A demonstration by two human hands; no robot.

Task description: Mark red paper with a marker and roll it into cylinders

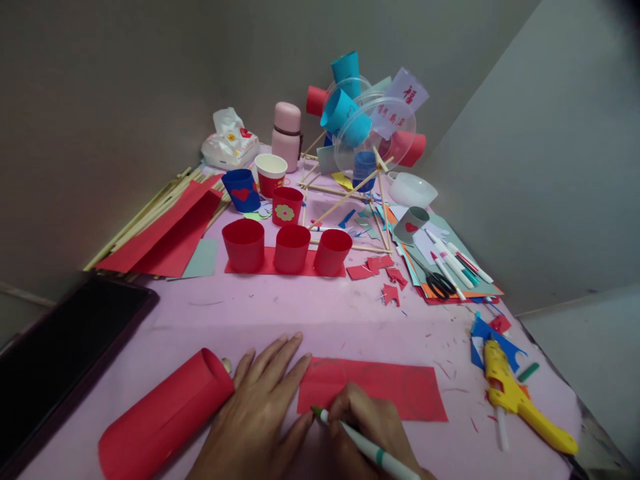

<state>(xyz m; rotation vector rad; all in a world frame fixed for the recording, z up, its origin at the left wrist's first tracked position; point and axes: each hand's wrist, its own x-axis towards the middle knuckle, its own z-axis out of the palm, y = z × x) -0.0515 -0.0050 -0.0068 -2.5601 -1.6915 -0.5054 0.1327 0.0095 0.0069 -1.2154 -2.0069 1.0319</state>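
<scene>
A red paper strip [370, 383] lies flat on the table, with faint curved lines drawn on it. My right hand [367, 423] is closed round a white marker [367, 445], whose green tip meets the strip's lower left corner. Flat beside it rests my left hand [265, 400], fingers stretched out, its thumb and forefinger at the strip's left edge. Against the outer side of that hand lies a rolled red paper tube [167, 413]. Further back, three red paper cups [293, 250] stand in a row on another red strip [270, 270].
A yellow glue gun [520, 400] lies at the right, below scissors [437, 280] and several markers [463, 267]. A dark-screened device [70, 353] occupies the left edge. Behind stand a wooden-stick frame with plastic discs [375, 133], a pink flask [287, 140] and a tissue pack [230, 147].
</scene>
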